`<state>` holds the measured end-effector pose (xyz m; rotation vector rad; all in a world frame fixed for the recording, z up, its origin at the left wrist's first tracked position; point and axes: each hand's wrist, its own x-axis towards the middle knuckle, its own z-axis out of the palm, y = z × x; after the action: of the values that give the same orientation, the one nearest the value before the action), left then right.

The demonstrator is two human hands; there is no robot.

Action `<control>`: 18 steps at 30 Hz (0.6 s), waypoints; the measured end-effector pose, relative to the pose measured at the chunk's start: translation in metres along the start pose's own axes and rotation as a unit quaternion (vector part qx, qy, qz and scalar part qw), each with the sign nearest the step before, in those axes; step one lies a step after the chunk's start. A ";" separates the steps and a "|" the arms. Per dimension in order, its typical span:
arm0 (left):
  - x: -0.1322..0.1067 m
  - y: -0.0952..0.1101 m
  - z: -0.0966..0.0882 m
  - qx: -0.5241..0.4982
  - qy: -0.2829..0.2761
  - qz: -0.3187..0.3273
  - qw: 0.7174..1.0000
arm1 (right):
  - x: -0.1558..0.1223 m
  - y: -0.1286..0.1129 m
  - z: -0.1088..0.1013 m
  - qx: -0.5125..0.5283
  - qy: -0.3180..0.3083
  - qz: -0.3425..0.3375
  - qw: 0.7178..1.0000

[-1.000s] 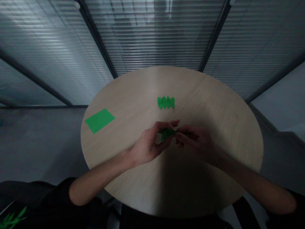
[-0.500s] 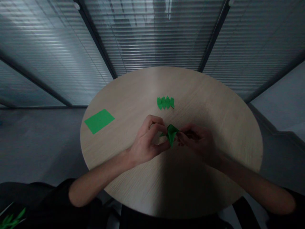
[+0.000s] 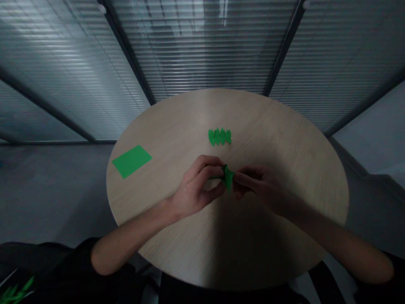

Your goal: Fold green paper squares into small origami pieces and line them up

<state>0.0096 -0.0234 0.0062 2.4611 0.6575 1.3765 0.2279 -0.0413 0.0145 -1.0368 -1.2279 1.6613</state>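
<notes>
A folded piece of green paper [image 3: 228, 177] is held between my two hands, above the middle of the table. My left hand [image 3: 201, 181] grips its left side, with the thumb below and the fingers above. From the right, the fingertips of my right hand [image 3: 257, 183] pinch the paper's near-right edge. A narrow strip of the paper shows between my left thumb and fingers. Just beyond the hands lies a row of several small folded green paper pieces [image 3: 220, 137], side by side on the table.
The round wooden table [image 3: 177, 126] stands in front of me. A flat green paper sheet [image 3: 132, 161] lies near its left edge. Past the far edge rise glass panels with blinds [image 3: 209, 55]. Green leaves [image 3: 19, 293] show at the bottom left.
The folded green paper has turned and looks narrower, its faces pressed closer together. My right fingers have shifted slightly left onto it, and my left fingers have straightened a little.
</notes>
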 end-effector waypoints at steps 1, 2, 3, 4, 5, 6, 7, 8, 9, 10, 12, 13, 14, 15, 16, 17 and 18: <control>0.000 0.000 0.000 0.001 0.002 0.001 1.000 | 0.000 0.000 0.000 0.006 -0.010 0.013 1.000; 0.000 0.000 0.000 0.001 0.004 0.003 1.000 | 0.000 0.000 -0.001 0.010 -0.018 0.021 1.000; 0.000 0.000 0.000 0.001 0.005 0.005 1.000 | 0.000 -0.001 -0.001 0.011 -0.024 0.022 0.999; 0.000 0.000 -0.001 0.000 0.004 0.006 1.000 | 0.000 -0.001 -0.001 0.006 -0.026 0.017 1.000; 0.001 0.001 -0.001 -0.001 0.003 0.008 1.000 | 0.000 0.000 0.000 -0.004 -0.025 0.005 1.000; 0.001 0.001 -0.001 -0.002 0.001 0.009 1.000 | -0.001 0.000 0.000 -0.019 -0.020 -0.013 1.000; 0.001 0.001 -0.001 -0.002 -0.001 0.009 1.000 | -0.002 0.001 0.001 -0.036 -0.011 -0.036 0.999; 0.000 0.001 -0.001 -0.002 -0.003 0.008 1.000 | -0.003 0.002 0.002 -0.052 0.001 -0.060 0.997; 0.000 0.001 -0.001 -0.002 -0.003 0.009 1.000 | -0.004 0.003 0.003 -0.067 0.014 -0.082 0.994; 0.000 0.000 -0.001 -0.002 -0.003 0.008 1.000 | -0.005 0.005 0.004 -0.079 0.028 -0.102 0.991; 0.000 0.000 0.000 -0.002 -0.004 0.009 1.000 | -0.006 0.009 0.004 -0.098 0.053 -0.129 0.985; 0.000 0.001 0.000 -0.003 -0.005 0.009 1.000 | -0.007 0.011 0.004 -0.106 0.060 -0.139 0.983; 0.000 0.001 0.000 -0.003 -0.007 0.009 1.000 | -0.007 0.012 0.004 -0.114 0.064 -0.147 0.980; 0.000 0.002 0.000 -0.003 -0.009 0.009 1.000 | -0.008 0.013 0.004 -0.122 0.067 -0.156 0.978; 0.000 0.002 0.001 -0.003 -0.012 0.010 1.000 | -0.008 0.014 0.003 -0.129 0.069 -0.164 0.976; 0.000 0.003 0.001 -0.004 -0.014 0.012 1.000 | -0.009 0.015 0.003 -0.136 0.070 -0.171 0.973; 0.000 0.003 0.001 -0.004 -0.017 0.014 1.000 | -0.009 0.015 0.002 -0.142 0.071 -0.176 0.971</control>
<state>0.0112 -0.0260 0.0071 2.4914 0.6112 1.3411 0.2271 -0.0533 0.0014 -1.0156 -1.4854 1.1434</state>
